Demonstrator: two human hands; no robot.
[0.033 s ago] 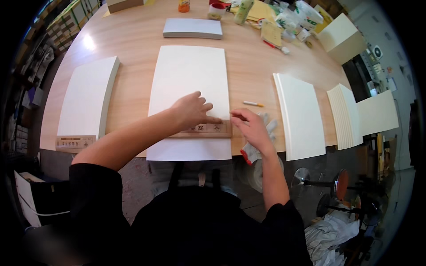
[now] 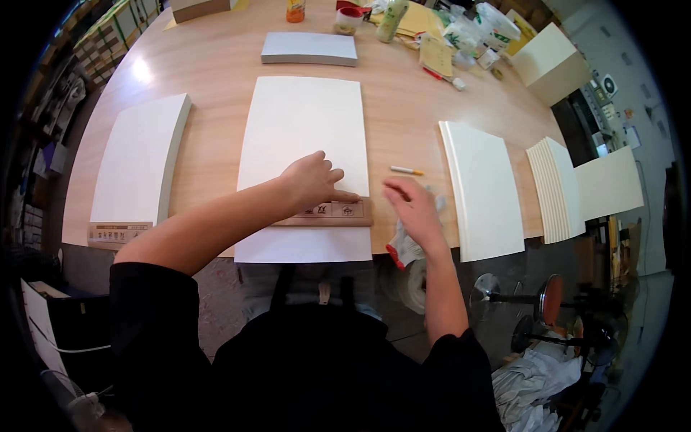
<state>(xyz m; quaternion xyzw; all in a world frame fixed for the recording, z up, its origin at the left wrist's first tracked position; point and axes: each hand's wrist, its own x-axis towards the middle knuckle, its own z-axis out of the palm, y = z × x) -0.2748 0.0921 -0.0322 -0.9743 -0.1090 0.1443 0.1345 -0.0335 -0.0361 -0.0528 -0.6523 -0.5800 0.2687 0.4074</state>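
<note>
A tall white sheet or board (image 2: 302, 119) lies lengthwise before me, with a brown printed paper band (image 2: 324, 213) across its lower part. On the band's upper edge rests my left hand (image 2: 313, 180), one finger stretched along it toward the right end and the others spread loosely. My right hand (image 2: 416, 209) hovers just right of the band's end, apart from it, with fingers loosely bent and nothing visible in them. Partly under that hand is a white work glove (image 2: 407, 246) with a red cuff. Just beyond it lies a small white and orange stick (image 2: 407, 171).
At left stands a white stack (image 2: 133, 158) with a similar band (image 2: 119, 234) at its near end. White boards (image 2: 486, 191) and a cream pile (image 2: 554, 191) lie at right. Farther off are a small white stack (image 2: 309, 49), a bottle (image 2: 391, 20) and mixed clutter. A stool (image 2: 551, 301) stands below.
My right hand has drawn back to the right, away from the band's end, and its fingers have curled more. The left hand stays on the band. The whole view has shifted slightly.
</note>
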